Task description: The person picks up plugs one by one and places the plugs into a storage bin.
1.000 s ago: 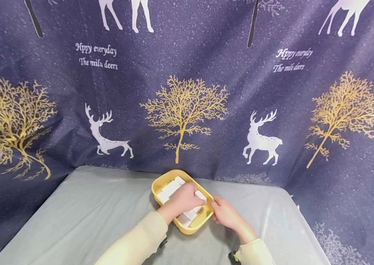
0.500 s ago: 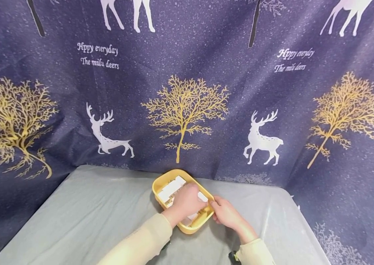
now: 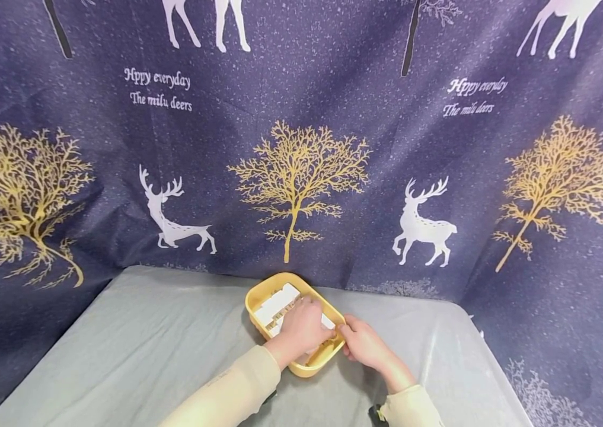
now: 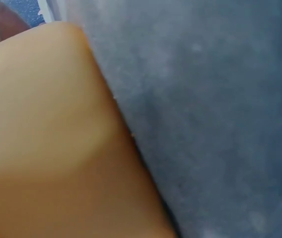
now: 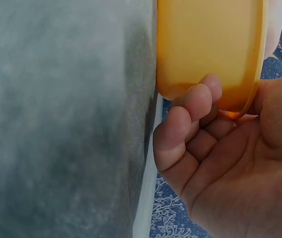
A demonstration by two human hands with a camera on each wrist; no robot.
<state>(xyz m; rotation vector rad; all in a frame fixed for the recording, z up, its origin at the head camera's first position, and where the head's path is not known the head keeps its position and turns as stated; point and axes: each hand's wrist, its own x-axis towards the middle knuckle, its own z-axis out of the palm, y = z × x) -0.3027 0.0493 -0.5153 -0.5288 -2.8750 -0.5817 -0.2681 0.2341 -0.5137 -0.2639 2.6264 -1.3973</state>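
Observation:
In the head view, a yellow plastic bin [image 3: 301,372] with rounded corners stands on the grey-covered table. Several white rectangular pieces [image 3: 278,303] lie in it, with a brownish-gold strip showing between them. My left hand [image 3: 303,323] reaches inside with bent fingers, gripping one of the white pieces [image 3: 327,322]; its fingertips are mostly hidden. My right hand [image 3: 364,343] holds the bin's right rim, thumb at the rim and fingers beneath it on the outer wall, as the right wrist view shows. The bin's outer wall [image 4: 46,109] fills the left side of the left wrist view.
Grey cloth covers the table [image 3: 173,332]. A dark blue curtain [image 3: 333,118] printed with deer and golden trees hangs close behind the bin. A dark strap device [image 3: 377,415] sits at the right wrist.
My left hand has shifted slightly right and toward me inside the bin. A brownish-gold strip has come into view between the white pieces. The right hand stays in place on the rim.

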